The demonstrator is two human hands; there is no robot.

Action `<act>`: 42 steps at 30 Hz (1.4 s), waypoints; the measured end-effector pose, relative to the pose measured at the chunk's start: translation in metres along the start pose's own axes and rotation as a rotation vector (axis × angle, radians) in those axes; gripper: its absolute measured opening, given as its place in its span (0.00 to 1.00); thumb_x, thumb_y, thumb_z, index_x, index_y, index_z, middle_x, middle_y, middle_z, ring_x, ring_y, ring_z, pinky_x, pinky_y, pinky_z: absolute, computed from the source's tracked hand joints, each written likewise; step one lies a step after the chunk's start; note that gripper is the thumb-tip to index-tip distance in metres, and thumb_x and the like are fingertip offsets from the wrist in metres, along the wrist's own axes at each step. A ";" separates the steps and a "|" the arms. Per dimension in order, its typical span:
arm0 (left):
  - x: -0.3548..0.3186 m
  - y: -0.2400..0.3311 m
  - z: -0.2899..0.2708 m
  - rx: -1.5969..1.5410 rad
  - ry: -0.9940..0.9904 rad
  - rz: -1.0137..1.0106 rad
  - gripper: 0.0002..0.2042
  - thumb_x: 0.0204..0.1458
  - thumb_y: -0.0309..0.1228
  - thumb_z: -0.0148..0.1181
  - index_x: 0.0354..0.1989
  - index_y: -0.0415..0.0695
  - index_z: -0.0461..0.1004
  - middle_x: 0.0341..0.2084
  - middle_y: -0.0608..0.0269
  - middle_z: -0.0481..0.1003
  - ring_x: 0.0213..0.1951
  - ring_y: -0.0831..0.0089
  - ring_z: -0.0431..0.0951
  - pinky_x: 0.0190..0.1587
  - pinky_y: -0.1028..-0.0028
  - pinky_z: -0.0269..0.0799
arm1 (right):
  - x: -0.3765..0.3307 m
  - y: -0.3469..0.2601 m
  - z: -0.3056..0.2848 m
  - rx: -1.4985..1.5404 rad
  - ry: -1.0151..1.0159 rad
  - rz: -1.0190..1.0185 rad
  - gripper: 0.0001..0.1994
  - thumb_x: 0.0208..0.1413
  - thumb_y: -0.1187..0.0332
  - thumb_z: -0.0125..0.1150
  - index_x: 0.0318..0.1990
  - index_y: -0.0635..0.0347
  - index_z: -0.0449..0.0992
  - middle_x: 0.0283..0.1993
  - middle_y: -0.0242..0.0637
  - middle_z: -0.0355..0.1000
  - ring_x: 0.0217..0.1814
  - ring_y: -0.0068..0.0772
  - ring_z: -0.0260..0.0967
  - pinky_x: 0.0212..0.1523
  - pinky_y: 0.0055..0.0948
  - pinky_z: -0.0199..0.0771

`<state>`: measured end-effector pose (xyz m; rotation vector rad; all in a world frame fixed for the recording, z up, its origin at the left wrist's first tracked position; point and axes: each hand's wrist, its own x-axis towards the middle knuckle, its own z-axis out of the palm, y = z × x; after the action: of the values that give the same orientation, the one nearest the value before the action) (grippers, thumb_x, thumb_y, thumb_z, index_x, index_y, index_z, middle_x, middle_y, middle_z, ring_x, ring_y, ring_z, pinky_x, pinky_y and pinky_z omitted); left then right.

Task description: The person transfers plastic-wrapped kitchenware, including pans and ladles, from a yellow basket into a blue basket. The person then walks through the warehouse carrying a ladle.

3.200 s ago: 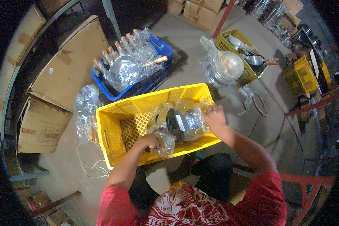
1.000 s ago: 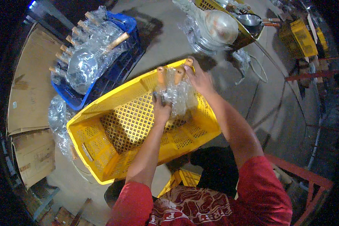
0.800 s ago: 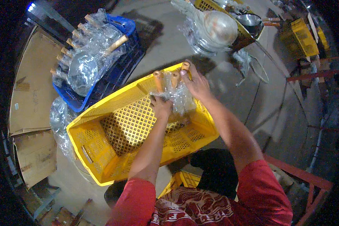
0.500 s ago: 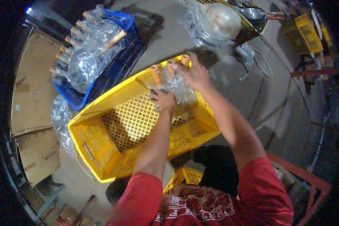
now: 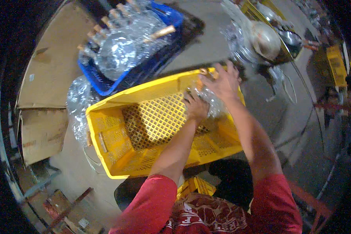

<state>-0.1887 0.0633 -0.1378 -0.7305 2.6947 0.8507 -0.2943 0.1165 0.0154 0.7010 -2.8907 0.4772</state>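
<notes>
Several plastic-wrapped pans with wooden handles (image 5: 203,71) stand at the right end of a yellow crate (image 5: 105,150). Their clear plastic wrap (image 5: 214,104) bulges between my hands. At the far right corner, my right hand (image 5: 225,84) closes over the handles, its thumb on the near side and its fingers by the rim. Down inside the crate, my left hand (image 5: 197,107) rests against the wrap with its fingers spread. Both hands hide much of the pans' bodies.
Beyond the yellow crate, a blue crate (image 5: 105,87) holds more wrapped wooden-handled pans (image 5: 123,50). Cardboard (image 5: 46,78) stands at left, beside crumpled plastic (image 5: 78,101). Metal bowls (image 5: 266,41) and another yellow crate (image 5: 337,66) are at far right.
The handles, spread apart before, are now bunched closer at the crate's far right corner under my right hand. My left hand has followed to the right. The whole view has shifted.
</notes>
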 end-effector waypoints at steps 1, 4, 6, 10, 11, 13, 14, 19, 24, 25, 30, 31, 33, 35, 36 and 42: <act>-0.002 -0.004 -0.003 -0.096 0.041 -0.007 0.38 0.53 0.42 0.58 0.69 0.33 0.53 0.72 0.35 0.41 0.71 0.33 0.41 0.68 0.37 0.45 | 0.000 0.001 0.002 -0.005 0.010 -0.012 0.36 0.41 0.34 0.67 0.52 0.51 0.79 0.60 0.57 0.63 0.62 0.67 0.60 0.58 0.63 0.65; -0.019 -0.025 -0.031 -0.560 0.080 0.051 0.35 0.52 0.43 0.60 0.66 0.37 0.61 0.69 0.36 0.51 0.71 0.40 0.49 0.69 0.47 0.52 | 0.001 -0.002 0.006 -0.036 0.014 -0.025 0.34 0.41 0.36 0.68 0.49 0.52 0.79 0.58 0.52 0.65 0.60 0.66 0.61 0.57 0.62 0.66; -0.032 -0.040 -0.067 -0.671 -0.058 0.066 0.33 0.52 0.43 0.61 0.66 0.41 0.63 0.65 0.36 0.60 0.67 0.44 0.58 0.67 0.54 0.58 | 0.002 -0.006 0.005 -0.041 0.043 -0.064 0.33 0.40 0.37 0.68 0.48 0.52 0.79 0.56 0.48 0.66 0.61 0.64 0.60 0.56 0.62 0.66; -0.049 -0.058 -0.158 -0.457 -0.322 0.209 0.27 0.54 0.40 0.62 0.61 0.42 0.66 0.49 0.41 0.75 0.53 0.44 0.75 0.57 0.57 0.70 | 0.000 -0.014 -0.001 -0.103 0.008 -0.006 0.27 0.43 0.46 0.70 0.47 0.53 0.77 0.52 0.40 0.66 0.60 0.59 0.60 0.56 0.60 0.64; -0.042 -0.056 -0.182 -0.400 -0.320 0.275 0.25 0.54 0.39 0.62 0.58 0.41 0.68 0.44 0.43 0.78 0.48 0.44 0.78 0.53 0.56 0.73 | 0.000 -0.014 -0.002 -0.093 -0.009 -0.001 0.27 0.44 0.46 0.70 0.47 0.52 0.77 0.52 0.40 0.66 0.60 0.58 0.60 0.55 0.60 0.64; -0.019 -0.049 -0.222 -0.225 0.179 0.273 0.22 0.53 0.34 0.62 0.54 0.40 0.69 0.38 0.43 0.79 0.43 0.43 0.79 0.47 0.54 0.75 | -0.001 -0.014 -0.004 -0.105 0.003 0.009 0.27 0.44 0.46 0.70 0.48 0.51 0.77 0.52 0.39 0.66 0.61 0.56 0.60 0.54 0.61 0.64; -0.002 -0.050 -0.242 -0.166 0.273 0.228 0.22 0.52 0.34 0.62 0.54 0.40 0.69 0.40 0.42 0.78 0.43 0.42 0.78 0.46 0.52 0.75 | -0.002 -0.012 -0.004 -0.085 -0.001 -0.001 0.27 0.43 0.45 0.70 0.47 0.52 0.77 0.52 0.40 0.66 0.61 0.57 0.60 0.54 0.61 0.65; 0.066 -0.072 -0.288 0.071 0.497 0.006 0.35 0.45 0.34 0.67 0.64 0.40 0.60 0.59 0.35 0.65 0.52 0.39 0.73 0.53 0.51 0.74 | -0.002 -0.004 0.007 -0.066 0.118 -0.093 0.26 0.43 0.44 0.70 0.43 0.54 0.77 0.50 0.44 0.67 0.59 0.58 0.60 0.53 0.58 0.66; 0.112 -0.041 -0.250 0.009 0.584 0.048 0.44 0.50 0.33 0.62 0.74 0.47 0.45 0.66 0.40 0.58 0.61 0.43 0.67 0.62 0.51 0.65 | 0.001 -0.001 0.014 -0.006 0.261 -0.253 0.26 0.41 0.50 0.73 0.41 0.60 0.76 0.44 0.45 0.68 0.52 0.56 0.64 0.53 0.54 0.66; 0.124 -0.037 -0.247 0.001 0.560 0.012 0.40 0.55 0.34 0.57 0.75 0.50 0.45 0.65 0.44 0.60 0.62 0.44 0.66 0.62 0.51 0.65 | 0.001 -0.001 0.014 0.001 0.186 -0.233 0.25 0.42 0.52 0.73 0.43 0.60 0.76 0.45 0.45 0.68 0.52 0.56 0.63 0.52 0.53 0.66; 0.154 -0.041 -0.254 0.050 0.509 0.047 0.29 0.60 0.30 0.47 0.72 0.50 0.54 0.58 0.49 0.68 0.57 0.47 0.71 0.59 0.52 0.68 | 0.002 -0.002 0.010 0.013 0.154 -0.214 0.22 0.43 0.56 0.72 0.41 0.62 0.75 0.43 0.45 0.69 0.49 0.54 0.65 0.52 0.50 0.65; 0.157 -0.042 -0.257 0.083 0.496 0.049 0.27 0.60 0.31 0.48 0.69 0.49 0.58 0.58 0.51 0.68 0.58 0.48 0.70 0.59 0.52 0.67 | 0.003 -0.003 0.010 0.019 0.141 -0.212 0.21 0.43 0.57 0.71 0.41 0.62 0.75 0.42 0.45 0.69 0.48 0.53 0.65 0.52 0.50 0.65; 0.160 -0.045 -0.260 0.174 0.461 0.039 0.23 0.60 0.32 0.49 0.64 0.47 0.65 0.58 0.53 0.68 0.58 0.50 0.70 0.60 0.53 0.66 | 0.003 -0.003 0.010 0.014 0.132 -0.213 0.20 0.43 0.58 0.71 0.39 0.62 0.75 0.41 0.45 0.69 0.47 0.53 0.66 0.53 0.49 0.64; 0.163 -0.046 -0.261 0.193 0.499 0.023 0.20 0.60 0.33 0.49 0.60 0.46 0.69 0.57 0.54 0.69 0.59 0.51 0.68 0.60 0.51 0.64 | 0.004 -0.004 0.011 0.001 0.154 -0.237 0.20 0.43 0.58 0.71 0.38 0.62 0.75 0.41 0.44 0.69 0.46 0.52 0.67 0.53 0.48 0.64; 0.164 -0.046 -0.260 0.210 0.496 0.017 0.18 0.59 0.33 0.49 0.58 0.46 0.71 0.57 0.55 0.70 0.60 0.52 0.68 0.60 0.50 0.63 | 0.004 -0.005 0.012 -0.008 0.143 -0.217 0.21 0.42 0.57 0.72 0.39 0.61 0.75 0.41 0.45 0.69 0.47 0.53 0.66 0.53 0.50 0.65; 0.152 -0.052 -0.268 0.245 0.484 0.167 0.19 0.60 0.31 0.47 0.59 0.46 0.69 0.54 0.57 0.73 0.59 0.51 0.68 0.60 0.46 0.63 | 0.003 -0.003 0.015 -0.003 0.176 -0.203 0.24 0.39 0.55 0.74 0.40 0.61 0.75 0.42 0.48 0.69 0.48 0.55 0.65 0.51 0.53 0.67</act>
<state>-0.3068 -0.1903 0.0005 -0.7386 3.2477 0.3946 -0.2961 0.1083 0.0027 0.8921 -2.6224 0.4814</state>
